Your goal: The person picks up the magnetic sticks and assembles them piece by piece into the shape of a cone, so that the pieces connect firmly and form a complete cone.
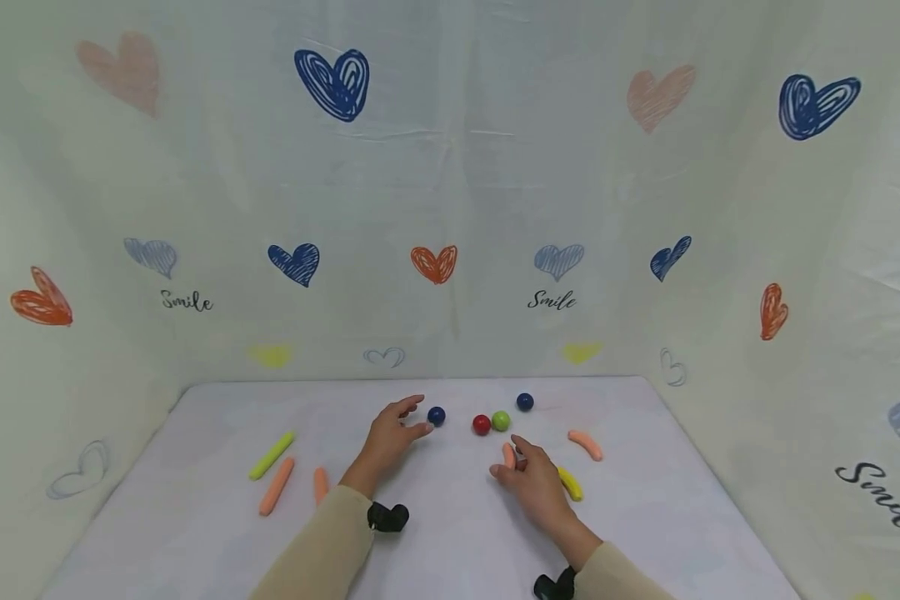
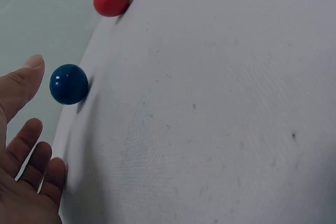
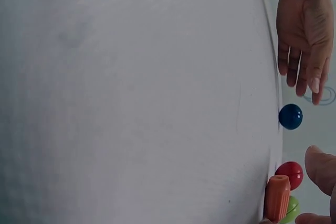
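Observation:
Fingers spread, my left hand (image 1: pixel 393 433) is just left of a glossy dark blue ball (image 1: pixel 437 416). The left wrist view shows a gap between the thumb (image 2: pixel 23 82) and that ball (image 2: pixel 69 84). My right hand (image 1: pixel 538 487) reaches over the table with thumb and fingers parted around a short orange stick (image 1: pixel 508 455). In the right wrist view the stick (image 3: pixel 277 198) looks ribbed and blunt-ended, and the thumb (image 3: pixel 320 169) stands apart from it. A red ball (image 1: pixel 481 425) and a green ball (image 1: pixel 500 421) sit side by side beyond this hand.
A second blue ball (image 1: pixel 525 402) lies near the back edge. Right of the right hand are a curved yellow piece (image 1: pixel 569 483) and a curved orange piece (image 1: pixel 586 444). At left lie a yellow-green stick (image 1: pixel 272 456), an orange stick (image 1: pixel 277 487) and another orange stick (image 1: pixel 320 484), partly behind the left sleeve.

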Available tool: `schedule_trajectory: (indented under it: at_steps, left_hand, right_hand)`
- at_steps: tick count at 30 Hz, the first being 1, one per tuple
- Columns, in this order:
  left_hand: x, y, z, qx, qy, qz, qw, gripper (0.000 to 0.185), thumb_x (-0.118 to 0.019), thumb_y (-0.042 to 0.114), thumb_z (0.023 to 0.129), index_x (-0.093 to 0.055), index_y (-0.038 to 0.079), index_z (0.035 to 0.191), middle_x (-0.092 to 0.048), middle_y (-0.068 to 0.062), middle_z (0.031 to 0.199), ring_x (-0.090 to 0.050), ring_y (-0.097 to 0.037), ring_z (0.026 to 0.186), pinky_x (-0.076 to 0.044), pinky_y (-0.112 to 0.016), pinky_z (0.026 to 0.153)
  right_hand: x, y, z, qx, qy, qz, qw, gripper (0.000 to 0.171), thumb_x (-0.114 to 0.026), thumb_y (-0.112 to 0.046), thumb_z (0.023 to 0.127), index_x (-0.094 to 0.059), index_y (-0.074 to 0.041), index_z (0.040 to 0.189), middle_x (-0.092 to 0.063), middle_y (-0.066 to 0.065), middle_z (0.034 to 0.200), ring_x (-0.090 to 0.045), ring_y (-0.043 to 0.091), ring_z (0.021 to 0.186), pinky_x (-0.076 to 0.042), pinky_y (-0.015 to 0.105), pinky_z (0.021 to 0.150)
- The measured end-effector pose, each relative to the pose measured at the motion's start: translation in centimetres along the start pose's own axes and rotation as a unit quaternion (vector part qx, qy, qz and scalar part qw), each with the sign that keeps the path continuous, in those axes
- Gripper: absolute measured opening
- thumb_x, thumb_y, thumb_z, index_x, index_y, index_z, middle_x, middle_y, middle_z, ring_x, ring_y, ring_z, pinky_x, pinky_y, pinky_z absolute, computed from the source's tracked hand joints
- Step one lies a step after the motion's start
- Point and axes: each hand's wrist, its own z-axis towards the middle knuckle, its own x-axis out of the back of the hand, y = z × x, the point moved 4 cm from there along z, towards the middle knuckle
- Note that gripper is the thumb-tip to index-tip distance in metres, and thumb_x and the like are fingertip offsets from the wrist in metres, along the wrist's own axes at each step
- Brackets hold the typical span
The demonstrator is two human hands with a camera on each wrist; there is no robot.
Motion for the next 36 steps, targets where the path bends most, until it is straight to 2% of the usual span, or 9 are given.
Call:
schedule_trajectory:
  at_steps: [4,8,11,15,20,29,36]
  left_hand:
    - [-0.3,-0.2,0.3,0.004,0.0,0.014,0.9999,0.059,-0.082,0.018,0.093,-0.061,0.015,0.148,-0.061,-0.017,0.146,-0.052,-0.039,0.141,-0.042,-0.056,0.117]
    - [-0.7,-0.3,0.7,0.007,-0.004,0.031,0.9995,0.06,-0.082,0.021,0.093,-0.06,0.019,0.149,-0.062,-0.013,0.147,-0.052,-0.037,0.141,-0.041,-0.057,0.118]
    - [-1.1,-0.1,0.9,0.002,-0.01,0.039,0.9992,0.06,-0.081,0.023,0.094,-0.06,0.021,0.149,-0.062,-0.011,0.146,-0.052,-0.036,0.14,-0.041,-0.057,0.117]
    - [-1.5,0.2,1.2,-0.003,-0.018,0.043,0.9989,0.059,-0.081,0.024,0.094,-0.061,0.021,0.149,-0.064,-0.009,0.143,-0.054,-0.035,0.137,-0.041,-0.057,0.117]
    - [-1.9,0.3,1.4,-0.009,-0.018,0.075,0.997,0.057,-0.082,0.026,0.093,-0.062,0.02,0.147,-0.067,-0.007,0.139,-0.057,-0.033,0.131,-0.039,-0.06,0.115]
    - [-2.6,0.1,1.7,-0.026,0.014,0.125,0.9917,0.041,-0.084,0.028,0.09,-0.071,0.016,0.127,-0.073,-0.007,0.127,-0.061,-0.032,0.118,-0.039,-0.056,0.107]
    - [-2.7,0.3,1.2,-0.049,0.003,0.136,0.9895,0.034,-0.084,0.021,0.09,-0.073,0.019,0.122,-0.074,-0.007,0.125,-0.06,-0.034,0.117,-0.038,-0.059,0.108]
  right_hand:
    - [-0.3,-0.3,0.0,0.002,-0.001,-0.002,1.0,0.072,-0.083,-0.03,0.091,-0.053,-0.006,0.152,-0.067,0.007,0.121,-0.059,0.018,0.098,-0.052,0.03,0.077]
    - [-0.4,-0.6,-0.1,0.008,-0.006,-0.005,1.0,0.071,-0.084,-0.027,0.09,-0.054,-0.007,0.152,-0.069,0.006,0.126,-0.061,0.018,0.103,-0.055,0.033,0.082]
    - [-0.2,-0.7,-0.2,0.011,-0.006,-0.011,1.0,0.069,-0.084,-0.024,0.09,-0.055,-0.008,0.151,-0.068,0.004,0.131,-0.061,0.019,0.108,-0.056,0.038,0.09]
    - [-0.1,-0.5,-0.2,0.012,-0.01,-0.018,1.0,0.064,-0.083,-0.022,0.091,-0.059,-0.01,0.148,-0.07,0.005,0.128,-0.062,0.022,0.112,-0.055,0.047,0.098]
    - [-0.6,-0.1,0.0,0.021,-0.02,-0.012,1.0,0.054,-0.083,-0.017,0.089,-0.066,-0.011,0.141,-0.073,0.008,0.124,-0.066,0.025,0.114,-0.054,0.053,0.101]
    - [-0.8,0.0,0.1,0.036,-0.019,-0.022,0.999,0.035,-0.08,-0.014,0.09,-0.072,-0.008,0.123,-0.075,0.003,0.111,-0.067,0.019,0.103,-0.057,0.045,0.09]
    - [-0.5,-0.2,0.0,0.048,-0.012,-0.03,0.998,0.023,-0.079,-0.013,0.092,-0.075,-0.008,0.114,-0.073,0.001,0.101,-0.063,0.014,0.091,-0.054,0.035,0.079]
